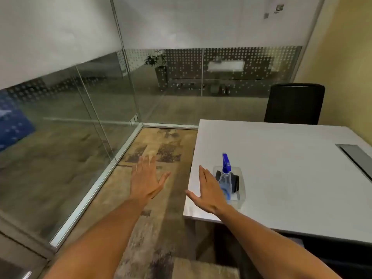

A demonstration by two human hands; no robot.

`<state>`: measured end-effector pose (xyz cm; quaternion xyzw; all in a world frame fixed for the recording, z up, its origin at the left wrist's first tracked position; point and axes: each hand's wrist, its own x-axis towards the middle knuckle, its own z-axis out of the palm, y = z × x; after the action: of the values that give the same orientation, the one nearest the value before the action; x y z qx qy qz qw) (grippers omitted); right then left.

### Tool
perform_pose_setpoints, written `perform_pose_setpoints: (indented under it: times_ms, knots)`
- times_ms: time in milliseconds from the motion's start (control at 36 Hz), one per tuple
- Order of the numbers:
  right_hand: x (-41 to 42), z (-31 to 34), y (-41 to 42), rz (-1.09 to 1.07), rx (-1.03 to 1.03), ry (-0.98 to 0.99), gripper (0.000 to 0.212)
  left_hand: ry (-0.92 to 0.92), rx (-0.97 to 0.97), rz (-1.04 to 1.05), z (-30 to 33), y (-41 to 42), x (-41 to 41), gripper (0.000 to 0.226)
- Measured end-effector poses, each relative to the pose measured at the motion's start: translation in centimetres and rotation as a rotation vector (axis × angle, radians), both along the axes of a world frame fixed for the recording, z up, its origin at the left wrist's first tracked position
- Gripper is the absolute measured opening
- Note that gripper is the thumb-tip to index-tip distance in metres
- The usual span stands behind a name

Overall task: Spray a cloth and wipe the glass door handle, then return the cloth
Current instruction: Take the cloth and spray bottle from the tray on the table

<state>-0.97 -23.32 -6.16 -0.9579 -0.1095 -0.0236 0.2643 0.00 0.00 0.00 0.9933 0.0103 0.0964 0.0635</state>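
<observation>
Reaching toward supplies, nothing picked up yet | left hand point(145, 181) and right hand point(209, 190) spread wide, empty | spray bottle point(225, 176) and dark cloth point(234, 181) in clear tray point(240, 200) on worktop point(281, 168) | next: grasp cloth and bottle

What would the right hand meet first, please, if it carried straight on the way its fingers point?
Probably nothing soon. The right hand is flat and open over the table edge, fingers pointing forward past the left side of the tray holding the spray bottle. Only bare tabletop lies ahead, though its height is unclear.
</observation>
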Motion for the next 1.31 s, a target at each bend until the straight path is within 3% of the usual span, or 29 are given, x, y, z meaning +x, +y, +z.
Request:
perform_pose_setpoints:
  times_ms: [250,389,722,1083,1306]
  knots:
    - [-0.4,-1.7,-8.9,-0.107,0.186,0.116,0.103,0.072,0.009,-0.019,-1.1,-7.5,1.2,0.092]
    - [0.5,-1.9,-10.9,-0.206,0.316,0.133,0.090,0.096,-0.019,-0.031,-1.4,-10.3,2.3,0.092]
    - [6.6,-3.7,-11.4,-0.220,0.494,0.306,0.088,0.182,-0.106,-0.083,-4.7,-13.5,8.6,0.090]
    - [11.8,-5.9,-10.2,-0.258,0.657,0.268,0.081,0.239,0.075,-0.303,-9.4,-13.6,17.9,0.095]
    - [12.9,-6.2,-9.6,-0.312,0.666,0.185,0.040,0.327,0.053,-0.405,-10.7,-15.1,20.2,0.089]
